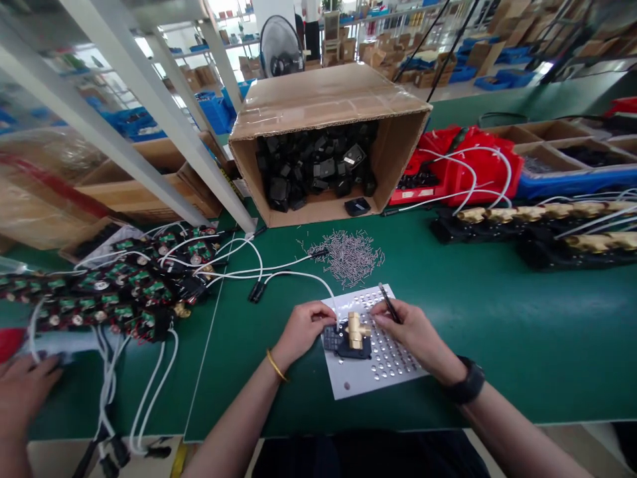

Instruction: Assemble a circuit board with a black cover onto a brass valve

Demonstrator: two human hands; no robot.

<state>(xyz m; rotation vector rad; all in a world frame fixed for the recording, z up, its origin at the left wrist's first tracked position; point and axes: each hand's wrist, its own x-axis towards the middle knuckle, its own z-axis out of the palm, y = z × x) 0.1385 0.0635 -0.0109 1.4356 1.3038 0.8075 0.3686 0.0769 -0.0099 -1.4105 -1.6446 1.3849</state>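
A black plastic housing (pixel 359 350) with a brass T-shaped valve fitting (pixel 355 330) on it lies on a white sheet (pixel 342 388). A white cable runs from the housing's upper left. My left hand (pixel 304 328) is closed, with thumb and fingertips gripping the housing's left edge near this cable. Pinched in my right hand (pixel 411 332) is a slim black pen-like tool (pixel 389 304), its far end pointing up and left. The right fingertips are just right of the brass fitting. Rows of small round silver pieces (pixel 385 365) dot the sheet.
Beyond the sheet is a pile of small screws (pixel 351 257). A cardboard box (pixel 331 109) of black housings stands behind it. Wired green-board assemblies (pixel 124 285) crowd the left, beside another person's hand (pixel 24 392). Brass-fitted units (pixel 547 216) line the right, near red bins (pixel 462 166).
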